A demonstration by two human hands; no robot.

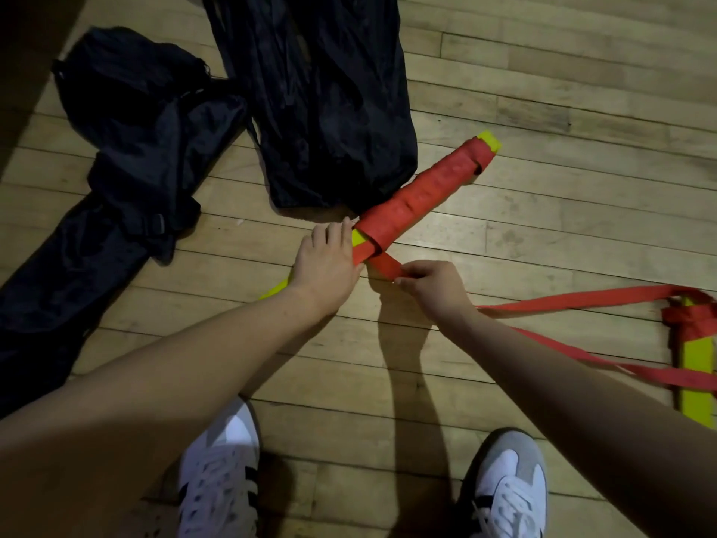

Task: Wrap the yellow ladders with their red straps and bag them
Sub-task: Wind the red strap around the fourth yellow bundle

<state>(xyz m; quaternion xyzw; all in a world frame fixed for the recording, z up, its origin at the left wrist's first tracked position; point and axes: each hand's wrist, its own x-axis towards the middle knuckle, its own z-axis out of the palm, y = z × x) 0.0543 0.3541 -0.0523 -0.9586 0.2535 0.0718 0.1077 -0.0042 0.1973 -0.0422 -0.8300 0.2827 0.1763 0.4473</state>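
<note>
Item: yellow ladder bundle [421, 194], lying slantwise on the wooden floor [543, 234], its far end just beside the mouth of a black bag [322, 99]. Most of its length is already bound in red strap; yellow shows at both ends.

Left hand [326, 262]: we press it flat over the bundle's near end, fingers spread, pinning rather than clasping.

Right hand [430, 285]: our grip is closed, pinching the red strap [388, 264] close to where it leaves the last turn. The loose strap trails off right toward a second ladder piece [698, 366], partly wrapped.

Second black bag [116, 149]: crumpled, at left.

Handling note, as we judge it: keep the strap taut and flat, lay each turn edge to edge toward the bare near end, and hold the bundle pinned so earlier turns do not slacken. Bagging is not yet begun.
</note>
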